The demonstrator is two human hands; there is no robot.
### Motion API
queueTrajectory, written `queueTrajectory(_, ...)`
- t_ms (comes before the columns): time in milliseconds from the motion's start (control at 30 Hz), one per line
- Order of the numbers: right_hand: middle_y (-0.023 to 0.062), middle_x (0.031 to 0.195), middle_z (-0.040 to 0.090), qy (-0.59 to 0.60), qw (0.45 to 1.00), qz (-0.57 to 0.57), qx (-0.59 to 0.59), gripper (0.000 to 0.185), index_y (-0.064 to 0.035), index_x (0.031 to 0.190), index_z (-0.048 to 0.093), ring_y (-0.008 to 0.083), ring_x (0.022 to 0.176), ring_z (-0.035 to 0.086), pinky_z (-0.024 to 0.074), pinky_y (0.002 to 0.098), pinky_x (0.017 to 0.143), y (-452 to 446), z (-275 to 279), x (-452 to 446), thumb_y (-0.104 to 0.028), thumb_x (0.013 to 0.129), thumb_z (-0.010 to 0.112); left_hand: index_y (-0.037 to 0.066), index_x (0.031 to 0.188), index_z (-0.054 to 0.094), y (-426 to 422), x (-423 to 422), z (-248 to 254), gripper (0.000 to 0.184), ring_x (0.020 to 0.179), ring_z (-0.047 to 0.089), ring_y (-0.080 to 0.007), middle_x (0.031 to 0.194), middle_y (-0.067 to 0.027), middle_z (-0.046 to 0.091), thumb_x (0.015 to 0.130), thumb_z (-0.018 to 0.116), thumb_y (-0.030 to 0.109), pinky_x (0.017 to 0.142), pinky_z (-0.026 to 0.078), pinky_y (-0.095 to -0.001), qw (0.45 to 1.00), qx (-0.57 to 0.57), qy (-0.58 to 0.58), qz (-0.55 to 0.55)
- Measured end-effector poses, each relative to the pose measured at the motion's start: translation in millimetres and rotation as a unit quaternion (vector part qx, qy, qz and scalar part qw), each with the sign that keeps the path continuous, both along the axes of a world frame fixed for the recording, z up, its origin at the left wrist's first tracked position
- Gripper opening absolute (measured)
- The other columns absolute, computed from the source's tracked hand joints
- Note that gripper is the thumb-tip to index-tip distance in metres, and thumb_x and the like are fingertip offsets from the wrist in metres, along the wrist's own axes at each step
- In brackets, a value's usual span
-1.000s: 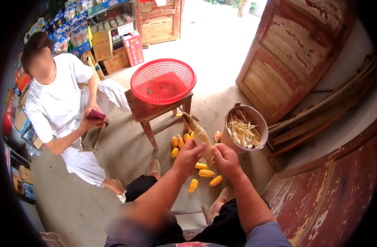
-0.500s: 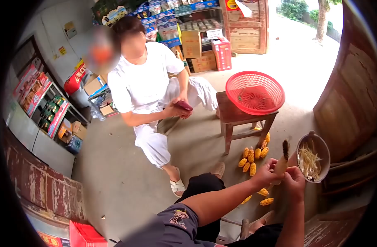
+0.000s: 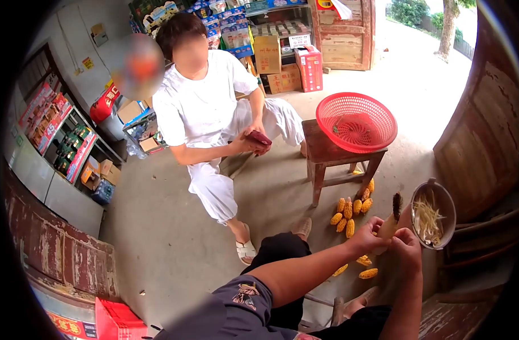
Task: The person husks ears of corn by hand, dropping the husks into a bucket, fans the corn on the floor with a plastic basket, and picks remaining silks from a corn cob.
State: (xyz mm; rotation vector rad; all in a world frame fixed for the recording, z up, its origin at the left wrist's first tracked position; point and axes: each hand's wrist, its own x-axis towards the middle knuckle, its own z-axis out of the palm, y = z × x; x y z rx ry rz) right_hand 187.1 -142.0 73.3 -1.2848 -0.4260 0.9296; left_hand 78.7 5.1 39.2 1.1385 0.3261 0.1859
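Observation:
My left hand point(image 3: 370, 236) is closed around an ear of corn point(image 3: 388, 228) in its pale husk, held upright with dark, dry silk at its tip. My right hand point(image 3: 407, 247) grips the same ear from the other side, its fingertips pinched at the husk. Just beyond my right hand is a bucket point(image 3: 452, 222) with pale, thin strips inside. Several husked yellow corn cobs point(image 3: 350, 228) lie on the floor past my left hand, and more lie below my forearm.
A red plastic basket point(image 3: 391, 127) sits on a wooden stool point(image 3: 315, 148). Opposite me, a seated person in white point(image 3: 205, 96) holds a dark red object point(image 3: 258, 141). Stocked shelves point(image 3: 72, 136) stand at left, cartons point(image 3: 285, 79) at the back, and a wooden door point(image 3: 480, 113) at right.
The view has shifted slightly, so the surroundings sit a little differently. Both my hands keep their hold on the ear. The seated person's dark red object has turned a little.

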Motion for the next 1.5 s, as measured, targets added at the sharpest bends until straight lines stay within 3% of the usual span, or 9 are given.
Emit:
queueTrajectory(367, 0.0007, 0.081, 0.059, -0.003, 1.000, 0.025, -0.009, 0.008, -0.0041, 0.091, 0.056, 0.0081, 0.071, 0.055, 0.0459, 0.0208, 0.068, -2.9, -12.2, 3.7, -0.006, 0.088, 0.063, 0.006, 0.120, 0.047, 2.4, 0.7, -2.4, 0.055, 0.097, 0.059, -0.0148, 0.107, -0.0076, 0.058, 0.076, 0.081, 0.015, 0.087, 0.050, -0.0294, 1.000, -0.008, 0.010, -0.026)
queueTrajectory(533, 0.0005, 0.079, 0.060, -0.020, 0.999, -0.033, 0.005, 0.006, -0.0045, 0.088, 0.057, 0.0076, 0.070, 0.055, 0.0458, 0.0205, 0.068, 4.5, 7.5, -4.1, -0.007, 0.090, 0.061, 0.006, 0.120, 0.047, 1.7, 3.0, 2.5, 0.056, 0.098, 0.059, -0.0148, 0.108, -0.0079, 0.058, 0.076, 0.081, 0.015, 0.088, 0.050, -0.0292, 1.000, -0.002, 0.022, -0.021)
queueTrajectory(767, 0.0006, 0.078, 0.060, -0.025, 1.000, -0.018, -0.005, 0.006, -0.0042, 0.088, 0.056, 0.0077, 0.070, 0.055, 0.0459, 0.0206, 0.068, 0.6, -4.2, 0.7, -0.007, 0.091, 0.060, 0.006, 0.120, 0.047, 2.8, 3.1, -1.6, 0.057, 0.098, 0.059, -0.0153, 0.109, -0.0085, 0.057, 0.076, 0.082, 0.017, 0.088, 0.050, -0.0281, 1.000, 0.000, 0.009, -0.029)
queueTrajectory(1067, 0.0001, 0.084, 0.056, -0.008, 0.999, -0.040, 0.026, 0.010, -0.0045, 0.096, 0.054, 0.0073, 0.072, 0.054, 0.0455, 0.0209, 0.068, 4.3, -5.5, -0.8, -0.005, 0.090, 0.062, 0.005, 0.119, 0.047, -0.2, 4.9, -1.5, 0.055, 0.096, 0.058, -0.0142, 0.107, -0.0076, 0.058, 0.077, 0.080, 0.015, 0.085, 0.050, -0.0273, 1.000, 0.023, 0.019, -0.011)
queueTrajectory(1500, -0.0012, 0.087, 0.056, -0.114, 0.993, -0.033, 0.010, 0.011, -0.0041, 0.095, 0.055, 0.0067, 0.078, 0.054, 0.0457, 0.0203, 0.072, 2.1, -1.4, -4.9, -0.004, 0.089, 0.064, 0.006, 0.119, 0.048, -1.2, 0.6, -3.9, 0.055, 0.094, 0.059, -0.0131, 0.105, -0.0074, 0.059, 0.076, 0.081, 0.013, 0.084, 0.050, -0.0279, 1.000, 0.015, 0.013, -0.018)
